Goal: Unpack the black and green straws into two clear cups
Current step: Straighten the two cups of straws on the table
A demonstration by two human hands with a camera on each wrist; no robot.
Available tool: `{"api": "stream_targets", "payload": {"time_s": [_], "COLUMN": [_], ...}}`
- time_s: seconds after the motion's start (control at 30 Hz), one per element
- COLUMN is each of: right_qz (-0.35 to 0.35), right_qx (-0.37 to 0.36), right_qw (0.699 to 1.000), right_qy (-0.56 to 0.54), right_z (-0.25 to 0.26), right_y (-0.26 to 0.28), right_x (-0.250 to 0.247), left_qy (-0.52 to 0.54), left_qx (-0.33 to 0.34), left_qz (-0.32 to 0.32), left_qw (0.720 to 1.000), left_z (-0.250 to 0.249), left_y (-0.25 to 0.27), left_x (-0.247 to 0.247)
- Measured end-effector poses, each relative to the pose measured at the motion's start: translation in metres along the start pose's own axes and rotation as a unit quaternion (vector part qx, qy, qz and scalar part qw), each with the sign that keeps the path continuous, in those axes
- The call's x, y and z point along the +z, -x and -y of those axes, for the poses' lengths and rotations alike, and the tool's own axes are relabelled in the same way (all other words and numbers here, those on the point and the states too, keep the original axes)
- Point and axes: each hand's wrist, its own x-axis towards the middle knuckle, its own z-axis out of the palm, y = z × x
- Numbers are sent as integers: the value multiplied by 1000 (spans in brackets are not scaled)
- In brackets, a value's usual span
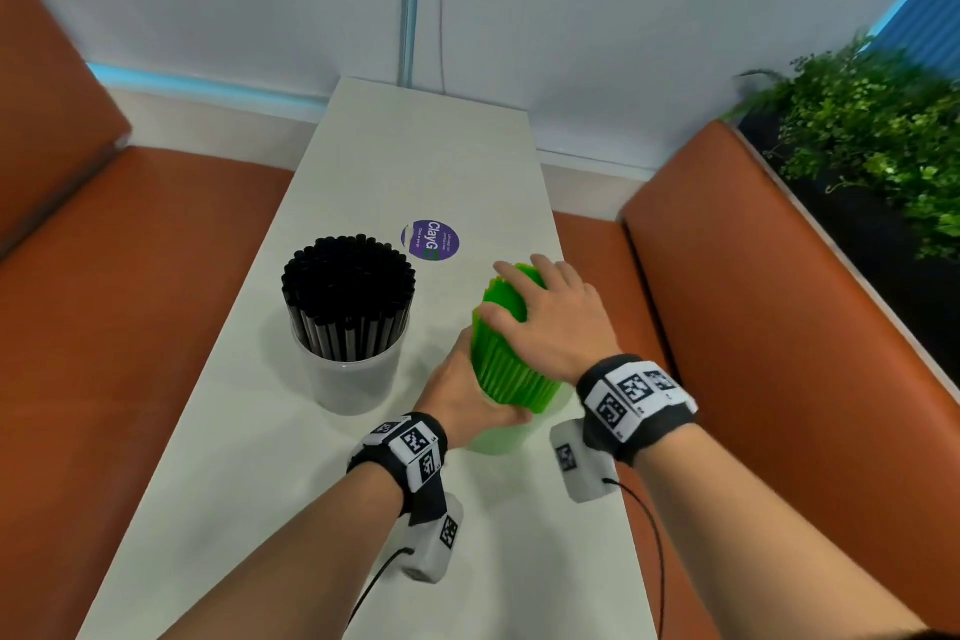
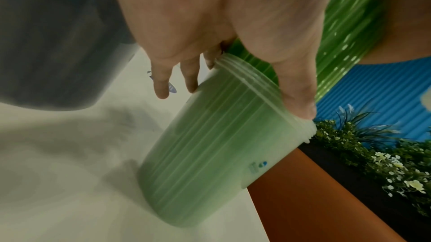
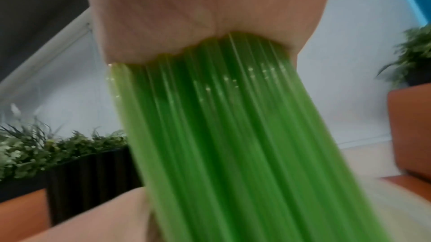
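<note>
Black straws (image 1: 348, 283) stand packed upright in a clear cup (image 1: 356, 379) on the left of the white table (image 1: 415, 161). To the right, a bundle of green straws (image 1: 511, 364) sits in a second clear cup (image 1: 493, 442) that leans over on the table. My left hand (image 1: 462, 392) grips this cup at its rim. In the left wrist view the thumb (image 2: 298, 96) lies on the rim of the cup (image 2: 210, 153). My right hand (image 1: 519, 294) covers the tops of the green straws (image 3: 221, 135), with thumb and fingers curled round the bundle.
A round purple sticker (image 1: 430, 240) lies on the table behind the cups. Orange benches (image 1: 130, 276) (image 1: 753, 265) run along both sides of the table. A planter with green foliage (image 1: 872, 135) stands behind the right bench. A white wall closes the far end.
</note>
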Motion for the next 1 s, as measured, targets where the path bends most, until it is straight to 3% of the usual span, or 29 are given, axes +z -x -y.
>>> {"api": "stream_targets", "payload": {"time_s": [0.13, 0.27, 0.4, 0.47, 0.57, 0.63, 0.77, 0.93, 0.97, 1.0], "right_qz": [20, 83, -26, -50, -2, 34, 80, 41, 26, 12], "right_qx": [-20, 5, -67, -128, -192, -212, -189, -170, -175, -180], "right_qw": [1000, 997, 996, 989, 981, 977, 979, 985, 984, 983], "right_qy": [0, -1, -46, -54, -42, -9, 9, -14, -17, -19], "right_z": [9, 1, 59, 97, 150, 173, 192, 196, 195, 192], "right_y": [1, 2, -11, -22, -37, -47, -69, -73, -70, -69], "right_x": [2, -26, -48, -48, -25, -1, 31, 43, 44, 45], "left_qy": [-16, -18, -81, -105, -71, -28, -39, -33, 10, -12], "left_qx": [-6, -37, -135, -180, -204, -180, -103, 36, 39, 52], "left_qz": [3, 71, 90, 24, -133, -182, -162, -160, -173, -169], "left_qw": [1000, 997, 983, 978, 967, 966, 981, 986, 984, 984], "left_z": [-1, 11, 46, 63, 79, 79, 64, 46, 44, 44], "left_y": [1, 15, 37, 47, 59, 59, 42, 19, 13, 13], "left_x": [-5, -16, -60, -94, -139, -155, -158, -144, -147, -147]}}
